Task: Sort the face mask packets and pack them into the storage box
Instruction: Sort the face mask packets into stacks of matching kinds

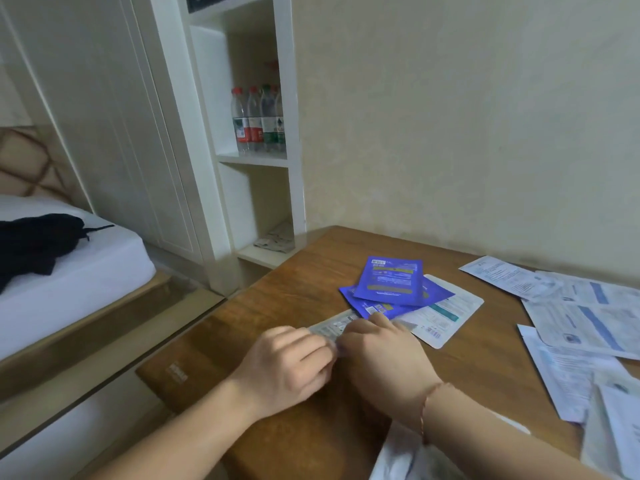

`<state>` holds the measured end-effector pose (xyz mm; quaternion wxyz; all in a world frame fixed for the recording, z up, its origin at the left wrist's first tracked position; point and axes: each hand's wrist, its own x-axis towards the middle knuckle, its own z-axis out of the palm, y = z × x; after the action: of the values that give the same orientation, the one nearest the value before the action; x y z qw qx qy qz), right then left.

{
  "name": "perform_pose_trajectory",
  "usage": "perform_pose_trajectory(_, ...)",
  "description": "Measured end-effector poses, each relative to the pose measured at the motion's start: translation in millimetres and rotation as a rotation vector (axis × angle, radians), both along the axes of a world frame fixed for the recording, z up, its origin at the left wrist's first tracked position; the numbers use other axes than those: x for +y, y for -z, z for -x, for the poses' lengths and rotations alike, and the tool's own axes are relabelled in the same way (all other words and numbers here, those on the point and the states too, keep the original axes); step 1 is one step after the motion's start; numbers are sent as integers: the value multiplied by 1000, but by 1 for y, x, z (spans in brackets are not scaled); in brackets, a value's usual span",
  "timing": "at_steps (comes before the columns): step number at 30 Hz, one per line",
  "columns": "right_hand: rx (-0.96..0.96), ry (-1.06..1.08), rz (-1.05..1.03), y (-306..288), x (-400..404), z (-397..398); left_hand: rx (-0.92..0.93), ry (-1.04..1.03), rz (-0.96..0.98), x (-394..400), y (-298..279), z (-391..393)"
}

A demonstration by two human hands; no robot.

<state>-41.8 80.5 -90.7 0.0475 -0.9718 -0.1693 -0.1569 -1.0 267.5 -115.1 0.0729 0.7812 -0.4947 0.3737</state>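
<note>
- Head view: both hands meet at the table's (301, 289) centre, curled onto one grey-white packet (332, 326) that lies flat on the wood.
- The left hand (291, 362) pinches the packet's near left edge; the right hand (384, 348) covers its right part, fingers bent onto it.
- The packet's long axis runs from about 8 o'clock to 2 o'clock, pointing towards the blue packets (391, 285).
- Those blue packets lie fanned at 1 o'clock from the hands, just beyond the right hand's fingertips, overlapping a white packet (446, 317).
- The right hand is nearer that pile, so it likely carries the packet on.
- More white packets (581, 323) spread at 3 o'clock, well apart.
- No storage box can be made out.
- Bottles (258, 119) stand on a shelf at 11 o'clock.
</note>
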Motion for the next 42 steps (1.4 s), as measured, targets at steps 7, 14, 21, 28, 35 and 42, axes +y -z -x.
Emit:
perform_pose_trajectory(7,-137,-45,-183,-7,0,9,469,-23,633,5,2,17)
perform_pose_trajectory(14,376,49,-1565,-62,-29,35,1445,132,917,-8,-16,46)
perform_pose_trajectory(21,518,128,-1746,-52,-63,55,1395,140,914,-29,-28,89)
perform_pose_trajectory(28,289,333,-1314,-41,-96,98,1301,-21,476,-28,-25,134)
perform_pose_trajectory(35,287,403,-943,-21,-107,117,1033,-165,268,-24,-1,150)
perform_pose_trajectory(42,265,458,-583,-6,-115,123,728,-98,242,-20,14,151)
